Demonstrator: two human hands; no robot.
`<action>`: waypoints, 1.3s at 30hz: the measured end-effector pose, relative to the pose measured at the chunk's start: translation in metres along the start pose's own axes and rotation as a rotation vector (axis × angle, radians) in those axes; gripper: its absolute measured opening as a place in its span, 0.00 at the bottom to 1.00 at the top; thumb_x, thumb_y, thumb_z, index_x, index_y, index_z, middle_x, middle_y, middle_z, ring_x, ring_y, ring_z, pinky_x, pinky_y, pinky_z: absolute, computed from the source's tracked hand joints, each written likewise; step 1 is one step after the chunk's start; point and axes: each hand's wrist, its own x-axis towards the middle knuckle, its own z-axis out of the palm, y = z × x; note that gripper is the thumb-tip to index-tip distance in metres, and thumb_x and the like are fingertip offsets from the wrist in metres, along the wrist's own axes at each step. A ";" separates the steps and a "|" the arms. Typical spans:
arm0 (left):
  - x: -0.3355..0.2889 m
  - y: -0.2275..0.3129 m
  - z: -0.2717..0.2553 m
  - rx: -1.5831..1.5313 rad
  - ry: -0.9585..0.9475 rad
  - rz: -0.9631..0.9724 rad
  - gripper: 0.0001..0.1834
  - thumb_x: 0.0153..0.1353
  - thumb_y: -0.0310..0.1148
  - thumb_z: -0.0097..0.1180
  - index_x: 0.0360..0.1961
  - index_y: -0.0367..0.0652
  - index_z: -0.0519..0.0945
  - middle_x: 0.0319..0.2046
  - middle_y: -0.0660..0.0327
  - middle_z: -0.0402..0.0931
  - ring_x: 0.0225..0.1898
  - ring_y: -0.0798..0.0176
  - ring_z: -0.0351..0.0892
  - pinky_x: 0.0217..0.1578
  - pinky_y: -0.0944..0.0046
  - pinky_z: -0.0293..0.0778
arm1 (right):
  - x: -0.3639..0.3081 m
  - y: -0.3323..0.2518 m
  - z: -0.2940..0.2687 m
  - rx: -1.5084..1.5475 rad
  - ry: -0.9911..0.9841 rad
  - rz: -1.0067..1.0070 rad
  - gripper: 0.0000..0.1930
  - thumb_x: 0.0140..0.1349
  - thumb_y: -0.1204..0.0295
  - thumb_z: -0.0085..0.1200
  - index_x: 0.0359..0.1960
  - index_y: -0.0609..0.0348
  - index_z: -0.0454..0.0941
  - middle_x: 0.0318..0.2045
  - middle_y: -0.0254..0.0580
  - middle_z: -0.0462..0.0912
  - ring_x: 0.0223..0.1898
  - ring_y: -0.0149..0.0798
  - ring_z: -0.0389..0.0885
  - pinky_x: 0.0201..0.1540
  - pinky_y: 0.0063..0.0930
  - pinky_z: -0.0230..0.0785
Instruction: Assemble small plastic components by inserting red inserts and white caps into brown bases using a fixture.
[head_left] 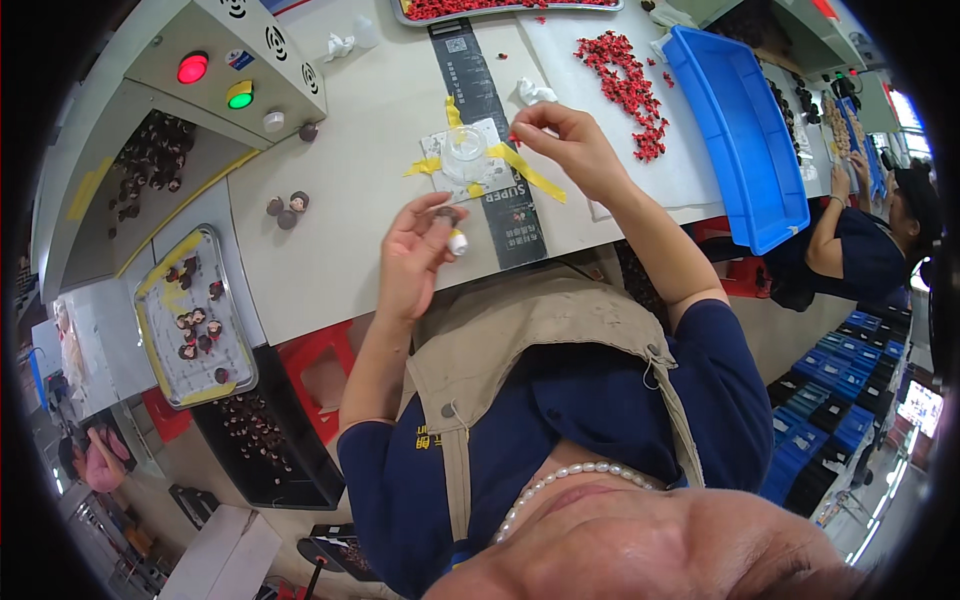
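My left hand is closed around a small brown-and-white piece near the table's front edge; the fingers hide part of it. My right hand pinches a tiny red piece between thumb and fingertips. Between the hands, a round clear dish sits on a pale square plate, with yellow tape strips around it. Beneath lies a dark printed strip. Small brown-haired doll heads rest on the table to the left.
Many red pieces lie on a white sheet at right, beside a blue bin. More fill a tray at the back. Left stands a machine with red and green buttons, and a metal tray of doll heads. A co-worker sits far right.
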 end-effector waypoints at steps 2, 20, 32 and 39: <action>0.000 -0.011 0.001 -0.009 -0.055 -0.048 0.16 0.61 0.28 0.52 0.51 0.39 0.72 0.44 0.59 0.76 0.38 0.75 0.74 0.32 0.78 0.70 | 0.009 0.004 0.007 -0.299 0.038 -0.090 0.09 0.61 0.68 0.54 0.35 0.61 0.77 0.30 0.28 0.76 0.32 0.20 0.69 0.35 0.15 0.62; 0.000 -0.012 0.000 -0.128 -0.037 -0.096 0.16 0.62 0.29 0.53 0.51 0.41 0.73 0.44 0.60 0.77 0.43 0.74 0.75 0.37 0.77 0.73 | 0.031 -0.006 0.042 -1.083 0.105 -0.725 0.04 0.49 0.79 0.54 0.25 0.59 0.72 0.25 0.39 0.72 0.32 0.44 0.69 0.36 0.33 0.62; 0.006 -0.010 0.018 -0.199 0.015 0.030 0.18 0.60 0.27 0.54 0.53 0.40 0.71 0.44 0.60 0.77 0.41 0.75 0.75 0.39 0.76 0.75 | 0.003 -0.017 0.041 -0.518 -0.022 -0.327 0.06 0.58 0.72 0.55 0.29 0.61 0.74 0.26 0.32 0.76 0.30 0.27 0.71 0.34 0.22 0.61; 0.012 -0.017 0.031 -0.151 0.061 0.071 0.19 0.59 0.24 0.55 0.52 0.40 0.72 0.42 0.63 0.76 0.41 0.75 0.74 0.39 0.74 0.75 | -0.020 -0.013 0.040 -0.341 -0.049 -0.184 0.06 0.55 0.73 0.56 0.27 0.62 0.74 0.23 0.38 0.75 0.27 0.33 0.73 0.34 0.27 0.65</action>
